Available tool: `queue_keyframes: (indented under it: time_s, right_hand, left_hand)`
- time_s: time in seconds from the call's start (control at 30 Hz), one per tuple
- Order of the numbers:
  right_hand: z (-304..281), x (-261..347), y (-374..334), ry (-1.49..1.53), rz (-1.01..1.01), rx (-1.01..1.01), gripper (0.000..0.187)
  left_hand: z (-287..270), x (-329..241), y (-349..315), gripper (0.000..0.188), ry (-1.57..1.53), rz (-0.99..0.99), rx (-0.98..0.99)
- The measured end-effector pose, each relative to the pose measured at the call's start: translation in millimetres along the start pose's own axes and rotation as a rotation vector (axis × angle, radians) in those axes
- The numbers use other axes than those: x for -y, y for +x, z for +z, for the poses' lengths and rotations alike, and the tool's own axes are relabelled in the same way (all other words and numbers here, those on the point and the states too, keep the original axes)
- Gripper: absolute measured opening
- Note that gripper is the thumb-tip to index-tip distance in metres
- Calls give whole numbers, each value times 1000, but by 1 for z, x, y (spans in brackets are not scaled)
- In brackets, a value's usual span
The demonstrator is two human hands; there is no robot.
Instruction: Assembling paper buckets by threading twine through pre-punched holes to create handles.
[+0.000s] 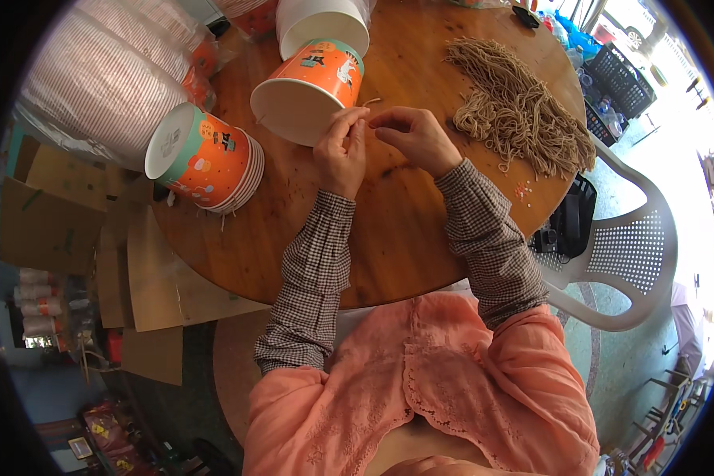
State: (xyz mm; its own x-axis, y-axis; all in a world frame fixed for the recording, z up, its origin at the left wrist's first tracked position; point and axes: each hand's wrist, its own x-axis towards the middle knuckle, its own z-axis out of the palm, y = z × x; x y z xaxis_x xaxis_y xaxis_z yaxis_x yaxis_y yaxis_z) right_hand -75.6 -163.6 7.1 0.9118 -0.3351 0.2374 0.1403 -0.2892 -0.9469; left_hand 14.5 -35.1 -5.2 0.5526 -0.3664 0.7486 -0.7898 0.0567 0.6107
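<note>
Over the round wooden table, my left hand (pixel 342 151) is closed in a pinch, and a short end of tan cord (pixel 371 101) pokes out just beyond its fingertips. Close beside it my right hand (pixel 422 139) is also pinched, thumb toward the index finger; whatever lies between those fingertips is too small to make out. Right behind my left hand an orange and green paper bucket (pixel 322 75) lies on its side, its white open mouth toward me. To the left, a nested stack of the same printed buckets (pixel 214 159) rests tilted, with cord ends at its rims.
A heap of tan cords (pixel 516 107) covers the table's right side. Plastic-wrapped bucket stacks (pixel 103 87) stand at the far left, above cardboard boxes (pixel 51 226). A white bucket (pixel 323 24) sits at the back. A grey plastic chair (pixel 627 246) holds a black bag (pixel 577 218).
</note>
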Motion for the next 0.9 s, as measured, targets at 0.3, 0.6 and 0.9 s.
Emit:
queue_keyframes:
  time_s: [0.3, 0.6, 0.9]
  right_hand:
    - [0, 10, -2, -7, -77, -62, 17]
    - [1, 13, -3, 105, -67, -135, 20]
    - [16, 2, 3, 129, -116, -206, 16]
  left_hand:
    - [1, 6, 2, 12, 131, 58, 73]
    - [-3, 4, 0, 9, 16, -70, 61]
    - [-8, -2, 0, 15, 7, -43, 92]
